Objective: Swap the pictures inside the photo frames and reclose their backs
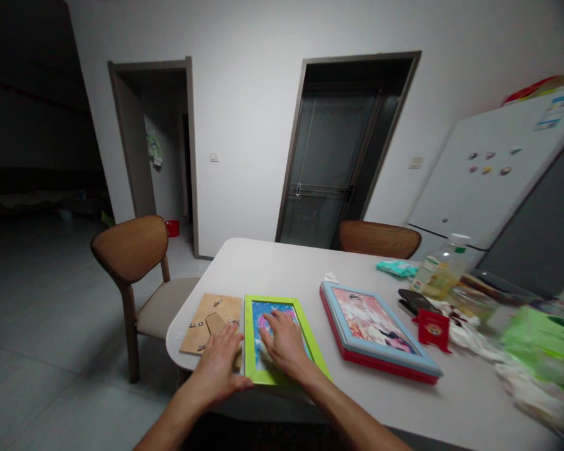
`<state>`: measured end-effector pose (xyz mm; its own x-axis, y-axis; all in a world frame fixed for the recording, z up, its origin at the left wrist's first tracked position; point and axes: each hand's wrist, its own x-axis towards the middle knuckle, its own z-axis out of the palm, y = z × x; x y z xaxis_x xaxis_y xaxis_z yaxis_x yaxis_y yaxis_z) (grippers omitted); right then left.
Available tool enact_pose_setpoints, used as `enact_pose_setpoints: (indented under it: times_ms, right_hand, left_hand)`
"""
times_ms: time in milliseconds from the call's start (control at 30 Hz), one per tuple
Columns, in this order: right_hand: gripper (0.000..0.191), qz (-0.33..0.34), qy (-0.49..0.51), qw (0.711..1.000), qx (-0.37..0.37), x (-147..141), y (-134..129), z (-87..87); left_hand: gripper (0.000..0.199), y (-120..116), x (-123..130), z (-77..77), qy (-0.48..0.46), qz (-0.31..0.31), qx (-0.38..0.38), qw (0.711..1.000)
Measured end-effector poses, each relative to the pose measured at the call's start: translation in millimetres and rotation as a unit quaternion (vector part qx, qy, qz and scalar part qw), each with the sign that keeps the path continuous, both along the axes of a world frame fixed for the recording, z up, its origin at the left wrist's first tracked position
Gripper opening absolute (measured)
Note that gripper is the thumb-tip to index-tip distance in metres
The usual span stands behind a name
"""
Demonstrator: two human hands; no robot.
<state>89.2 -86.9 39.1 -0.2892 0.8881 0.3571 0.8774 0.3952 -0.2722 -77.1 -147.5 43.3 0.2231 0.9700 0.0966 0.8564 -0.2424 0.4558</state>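
Observation:
A lime green picture frame (316,351) lies flat near the table's front edge, with a blue and pink picture inside it. My right hand (284,341) rests over the picture, its fingers apart. To the left of the frame is a brown backing board (197,316) with metal clips and a stand flap. My left hand (220,366) lies across the board's lower right part, fingers spread, its thumb reaching the green frame's lower left corner. Neither hand grips anything that I can see. On the right, a light blue frame (338,313) with a pink picture lies on top of red ones.
On the white table (267,263), the right side holds a bottle (439,272), a black object (416,300), a red stand (433,329), a teal packet (397,269), tissues and a green bag (540,344). Wooden chairs stand at the left (134,247) and far side (380,239).

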Motion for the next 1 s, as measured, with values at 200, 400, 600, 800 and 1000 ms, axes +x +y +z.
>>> enact_pose_setpoints:
  times_ms: [200,400,600,800,1000]
  right_hand:
    - [0.033,0.112,0.036,0.993,-0.018,-59.6,-15.7,17.1]
    - [0.036,-0.046,0.049,0.997,-0.034,9.5,20.8,7.3]
    - [0.036,-0.148,0.167,0.960,-0.167,73.0,35.8,-11.2]
    - [0.027,-0.115,0.330,0.900,-0.261,76.9,32.7,0.7]
    - [0.013,-0.026,0.483,0.813,-0.324,78.8,23.1,18.1]
  left_hand:
    - [0.068,-9.7,-59.3,-18.2,0.039,0.115,-0.019,0.992]
    - [0.061,-9.6,-21.2,-16.2,-0.089,0.059,0.034,0.994]
    - [0.058,3.4,33.1,-8.4,-0.124,-0.017,0.010,0.992]
    - [0.069,12.4,55.5,2.5,-0.065,-0.007,-0.025,0.998]
    - [0.086,16.4,88.4,19.2,-0.122,-0.074,0.000,0.990]
